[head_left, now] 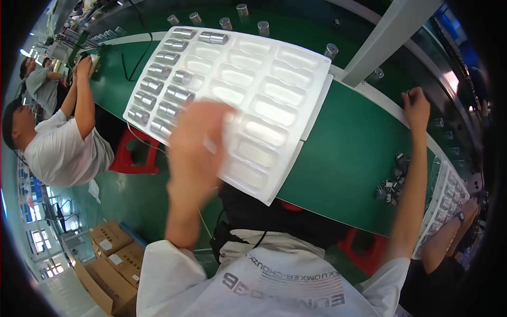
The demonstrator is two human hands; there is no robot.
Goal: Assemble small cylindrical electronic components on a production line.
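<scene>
My left hand (198, 142), smeared by motion, is over the white plastic tray (311, 119) of oblong pockets. Its fingers cannot be made out, nor whether they hold anything. Silver metal cylinders (152, 85) lie on their sides in the pockets of the tray's left part, some beneath or beside this hand. The pockets farther right hold no cylinders. My right arm is stretched out to the far right, where my right hand (417, 110) is at the belt's edge with its fingers pinched together. Something small and dark shows at the fingertips, too little to name.
Clear-and-silver cylinders (263, 28) stand along the green belt (296, 34) behind the tray. A grey post (388, 39) rises at the back right. Small dark parts (392, 185) lie piled on the green table (338, 164). Co-workers sit left and right; cardboard boxes (113, 248) stand lower left.
</scene>
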